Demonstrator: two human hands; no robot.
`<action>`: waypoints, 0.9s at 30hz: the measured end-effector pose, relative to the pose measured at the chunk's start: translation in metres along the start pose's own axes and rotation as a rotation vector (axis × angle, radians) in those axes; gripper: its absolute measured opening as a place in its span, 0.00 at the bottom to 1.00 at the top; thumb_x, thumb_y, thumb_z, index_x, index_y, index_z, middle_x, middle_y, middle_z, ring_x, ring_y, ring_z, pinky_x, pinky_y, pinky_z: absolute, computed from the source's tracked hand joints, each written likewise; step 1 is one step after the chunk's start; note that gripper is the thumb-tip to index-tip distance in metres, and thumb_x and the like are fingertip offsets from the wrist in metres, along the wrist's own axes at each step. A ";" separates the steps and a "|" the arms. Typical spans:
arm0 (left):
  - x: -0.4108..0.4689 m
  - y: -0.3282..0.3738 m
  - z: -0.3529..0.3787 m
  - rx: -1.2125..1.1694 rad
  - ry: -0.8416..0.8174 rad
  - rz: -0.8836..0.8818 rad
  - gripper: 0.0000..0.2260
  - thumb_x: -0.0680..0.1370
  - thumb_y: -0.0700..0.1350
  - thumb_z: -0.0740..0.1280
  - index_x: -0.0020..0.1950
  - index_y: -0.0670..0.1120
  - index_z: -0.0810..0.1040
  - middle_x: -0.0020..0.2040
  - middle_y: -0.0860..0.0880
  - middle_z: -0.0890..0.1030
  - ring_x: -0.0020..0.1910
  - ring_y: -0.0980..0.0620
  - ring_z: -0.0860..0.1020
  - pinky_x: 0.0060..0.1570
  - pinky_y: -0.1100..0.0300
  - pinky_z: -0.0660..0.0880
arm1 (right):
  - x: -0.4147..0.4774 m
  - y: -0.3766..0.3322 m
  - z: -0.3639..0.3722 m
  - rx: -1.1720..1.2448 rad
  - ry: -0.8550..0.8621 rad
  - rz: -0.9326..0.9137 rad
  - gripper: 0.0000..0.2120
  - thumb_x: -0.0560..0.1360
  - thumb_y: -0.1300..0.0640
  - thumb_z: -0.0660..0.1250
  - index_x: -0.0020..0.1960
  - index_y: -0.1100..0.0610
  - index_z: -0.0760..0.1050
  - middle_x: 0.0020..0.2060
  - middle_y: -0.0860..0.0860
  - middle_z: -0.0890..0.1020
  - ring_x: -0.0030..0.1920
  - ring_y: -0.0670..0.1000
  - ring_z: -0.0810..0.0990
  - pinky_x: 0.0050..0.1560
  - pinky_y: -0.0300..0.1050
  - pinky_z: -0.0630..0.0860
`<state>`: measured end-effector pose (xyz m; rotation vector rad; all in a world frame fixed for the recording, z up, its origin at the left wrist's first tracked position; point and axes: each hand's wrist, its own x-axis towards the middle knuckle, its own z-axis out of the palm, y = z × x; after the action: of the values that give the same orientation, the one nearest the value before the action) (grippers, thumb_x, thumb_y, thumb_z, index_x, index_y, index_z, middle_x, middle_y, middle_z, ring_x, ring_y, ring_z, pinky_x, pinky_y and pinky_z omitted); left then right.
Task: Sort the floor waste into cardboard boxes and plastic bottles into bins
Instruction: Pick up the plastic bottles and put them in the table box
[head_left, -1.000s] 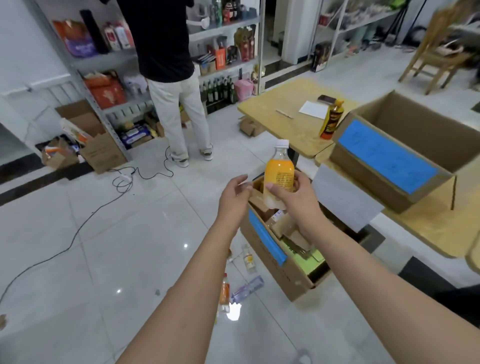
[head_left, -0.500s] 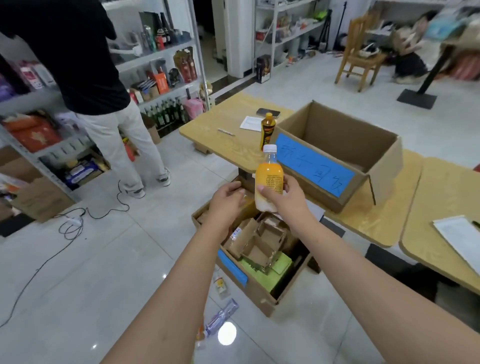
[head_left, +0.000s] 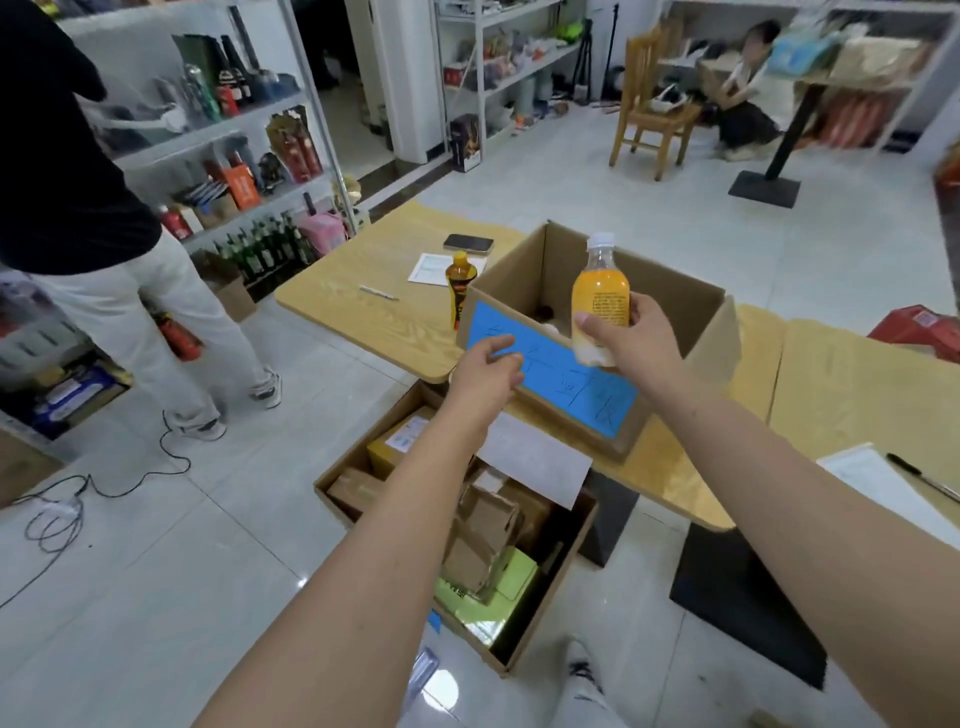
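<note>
My right hand (head_left: 631, 343) grips an orange plastic bottle (head_left: 600, 296) with a white cap, upright above the open cardboard box (head_left: 670, 291) on the wooden table (head_left: 353, 312). That box carries a blue label (head_left: 587, 392) on its front. My left hand (head_left: 485, 376) hovers in front of the blue label with loosely curled fingers, holding nothing. Under the table edge, a second cardboard box (head_left: 343, 457) on the floor holds flattened cartons and small packages. A clear plastic bottle (head_left: 423, 670) lies on the floor near that box.
A person in a black top (head_left: 78, 171) stands at the left by stocked shelves (head_left: 249, 156). On the table sit a small orange bottle (head_left: 460, 283), a phone (head_left: 467, 242), papers and a pen. A cable (head_left: 104, 483) runs over the floor. A wooden chair (head_left: 649, 119) stands at the back.
My right hand has carried the orange bottle up and right, from over the floor box to over the table box. My left hand rose to the blue label.
</note>
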<state>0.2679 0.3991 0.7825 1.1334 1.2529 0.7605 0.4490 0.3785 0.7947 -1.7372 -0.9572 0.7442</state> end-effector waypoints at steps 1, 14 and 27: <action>0.012 0.002 0.010 0.016 0.008 -0.005 0.16 0.80 0.45 0.63 0.68 0.52 0.72 0.62 0.50 0.76 0.54 0.56 0.79 0.60 0.53 0.76 | 0.018 0.004 -0.005 -0.019 -0.002 0.001 0.34 0.70 0.45 0.75 0.70 0.55 0.67 0.57 0.50 0.79 0.53 0.50 0.80 0.50 0.45 0.79; 0.117 0.027 0.110 0.168 0.072 -0.095 0.16 0.78 0.46 0.64 0.66 0.52 0.75 0.49 0.55 0.78 0.54 0.52 0.79 0.62 0.49 0.75 | 0.167 0.082 -0.028 -0.333 -0.201 0.105 0.38 0.69 0.48 0.76 0.72 0.58 0.64 0.59 0.55 0.77 0.51 0.55 0.76 0.44 0.45 0.68; 0.143 0.025 0.132 0.184 0.088 -0.102 0.15 0.80 0.48 0.63 0.67 0.53 0.73 0.51 0.59 0.75 0.47 0.61 0.74 0.57 0.58 0.74 | 0.205 0.090 -0.025 -0.417 -0.292 0.119 0.37 0.74 0.56 0.73 0.77 0.58 0.59 0.71 0.58 0.70 0.68 0.59 0.72 0.60 0.47 0.71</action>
<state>0.4279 0.5080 0.7510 1.1842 1.4666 0.6344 0.5956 0.5250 0.7080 -2.0976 -1.2856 0.9433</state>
